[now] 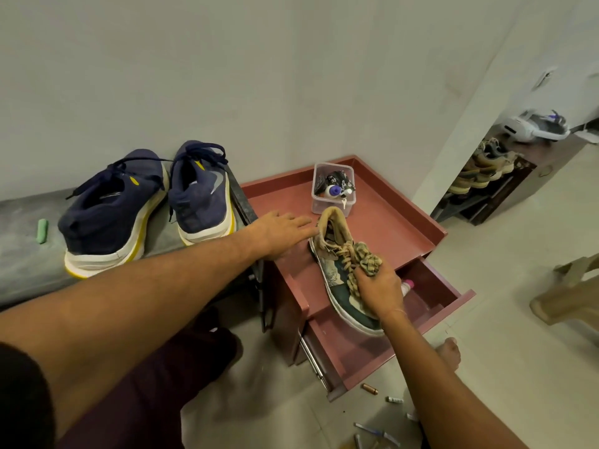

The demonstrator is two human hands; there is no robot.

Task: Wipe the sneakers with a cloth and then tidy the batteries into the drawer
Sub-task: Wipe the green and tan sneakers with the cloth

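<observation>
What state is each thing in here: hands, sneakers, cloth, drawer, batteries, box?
left hand: open, fingers flat against the heel of the tan sneaker.
right hand: grips the cloth on that sneaker.
tan sneaker: on the cabinet, toe over the drawer.
blue sneakers: upright on the ledge, laces loose.
drawer: open.
batteries: loose on the floor.
box: lidless, on the cabinet.

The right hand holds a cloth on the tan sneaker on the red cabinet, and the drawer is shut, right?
No, the drawer is pulled open, as the head view shows. The rest stands: the right hand holds a cloth against the tan sneaker on the red cabinet.
</observation>
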